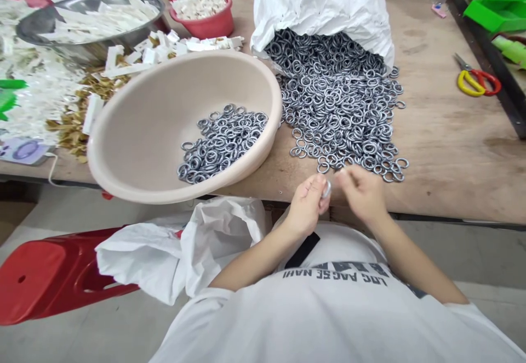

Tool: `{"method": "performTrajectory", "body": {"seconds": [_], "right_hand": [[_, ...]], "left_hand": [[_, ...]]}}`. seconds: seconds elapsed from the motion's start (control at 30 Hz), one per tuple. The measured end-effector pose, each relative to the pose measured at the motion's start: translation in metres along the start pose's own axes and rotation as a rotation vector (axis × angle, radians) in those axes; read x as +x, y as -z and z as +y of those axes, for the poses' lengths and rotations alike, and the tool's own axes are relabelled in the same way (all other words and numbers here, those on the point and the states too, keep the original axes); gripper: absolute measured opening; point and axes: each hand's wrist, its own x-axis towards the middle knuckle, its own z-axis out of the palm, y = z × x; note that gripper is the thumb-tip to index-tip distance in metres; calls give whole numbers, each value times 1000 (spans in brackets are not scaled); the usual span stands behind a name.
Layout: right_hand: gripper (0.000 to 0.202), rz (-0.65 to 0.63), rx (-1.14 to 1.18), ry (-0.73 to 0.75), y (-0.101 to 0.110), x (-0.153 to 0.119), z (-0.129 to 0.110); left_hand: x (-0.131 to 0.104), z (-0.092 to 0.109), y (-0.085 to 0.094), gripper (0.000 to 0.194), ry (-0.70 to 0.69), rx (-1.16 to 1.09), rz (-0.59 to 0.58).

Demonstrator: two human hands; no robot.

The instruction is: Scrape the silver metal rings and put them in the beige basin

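Wood-grained worktop (435,154), shiny silvery metal ring (327,189) above its near edge, tilted, long axis one-to-seven o'clock, pinched in left hand (307,201), fingers closed, blurred right hand (364,194) curled, its hold untellable, beige basin (135,127) at ten o'clock, ring pile (341,105) at twelve.

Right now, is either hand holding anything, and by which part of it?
The left hand holds a grey ring by one side of its rim. The right hand is blurred, so whether it holds anything cannot be told.
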Motion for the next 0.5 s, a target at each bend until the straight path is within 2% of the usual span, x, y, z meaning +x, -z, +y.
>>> {"method": "performTrajectory", "body": {"seconds": [0.07,0.1,0.2,0.27,0.33,0.5], "right_hand": [[38,114,24,-119,3,7,10],[37,129,21,-131,3,9,13],[37,69,-19,-97,0,9,16],[39,20,-39,-93,-4,8,15],[41,-8,-50,-107,-7,9,15],[43,-51,-96,-109,-8,12,17]], "left_hand": [[1,-3,5,46,4,8,-85],[3,-4,8,45,-3,10,-84],[18,-8,19,41,-116,104,28],[29,-9,24,38,-194,201,62],[35,-10,27,37,-227,244,42],[46,-4,24,36,-188,182,-9]]}}
